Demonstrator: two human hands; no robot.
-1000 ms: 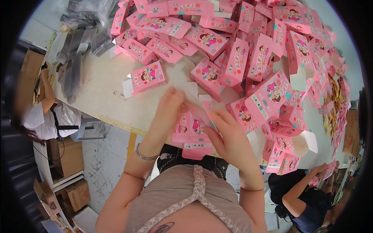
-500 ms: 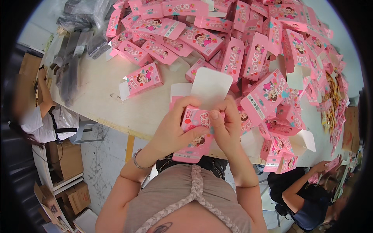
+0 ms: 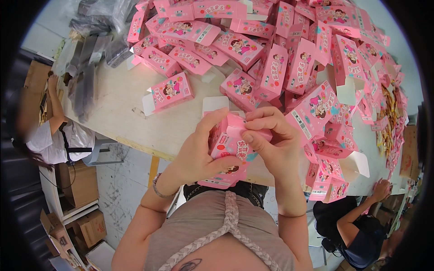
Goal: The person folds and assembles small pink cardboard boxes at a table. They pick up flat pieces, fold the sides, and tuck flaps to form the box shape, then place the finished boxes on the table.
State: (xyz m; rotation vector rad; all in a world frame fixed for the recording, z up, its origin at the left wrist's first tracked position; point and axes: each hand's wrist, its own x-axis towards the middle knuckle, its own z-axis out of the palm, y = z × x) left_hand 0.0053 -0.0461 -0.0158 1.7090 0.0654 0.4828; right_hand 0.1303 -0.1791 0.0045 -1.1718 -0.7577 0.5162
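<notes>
A pink printed carton (image 3: 230, 143) stands squared up between my hands at the table's near edge. My left hand (image 3: 199, 147) wraps its left side, the thumb lying across the front panel. At the top end, my right hand (image 3: 275, 137) pinches with thumb and fingertips at the folded flap and right edge. The lower part of the carton reaches down to my waist. Just behind it, a white flap (image 3: 215, 104) of another pink carton shows on the table.
A big heap of pink cartons (image 3: 275, 67) covers the back and right of the table (image 3: 122, 108). One carton (image 3: 171, 91) lies apart on the left. Dark plastic-wrapped bundles (image 3: 83, 90) sit at the far left corner. Other people (image 3: 357, 226) work at both sides.
The white end flap that stood up from the carton has been folded down, and the carton's body has opened out. My right hand has shifted slightly right.
</notes>
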